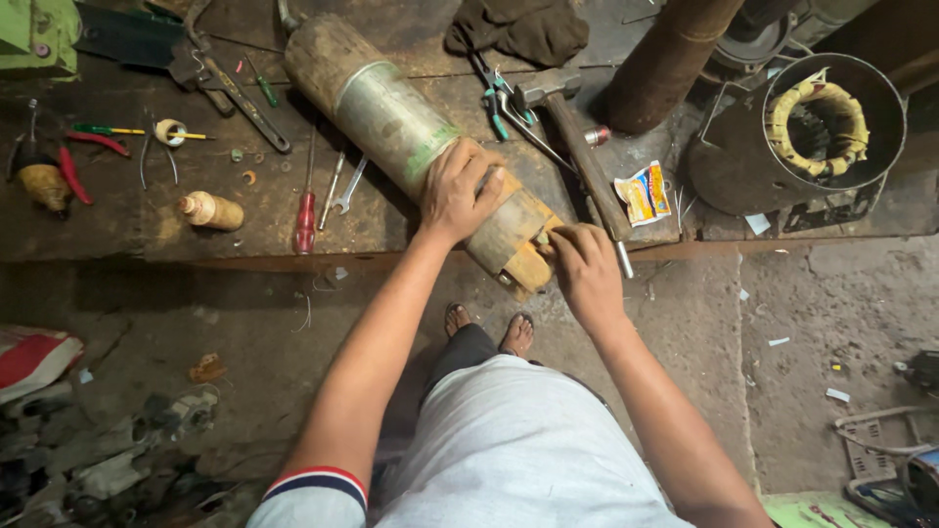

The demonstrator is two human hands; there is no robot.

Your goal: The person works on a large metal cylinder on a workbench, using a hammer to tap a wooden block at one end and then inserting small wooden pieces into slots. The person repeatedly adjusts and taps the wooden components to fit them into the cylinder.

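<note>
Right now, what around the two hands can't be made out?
- Head view: the end face of the cylinder is covered by the right hand.
- Whether the right fingers pinch anything: too small to tell.
- Cylinder surface under the left hand: hidden by the palm.

- The left hand (462, 188) is laid palm down, fingers spread and curled.
- The right hand (584, 266) is held lower, fingers bent, fingertips pinched.
- Both forearms are extended forward.
</note>
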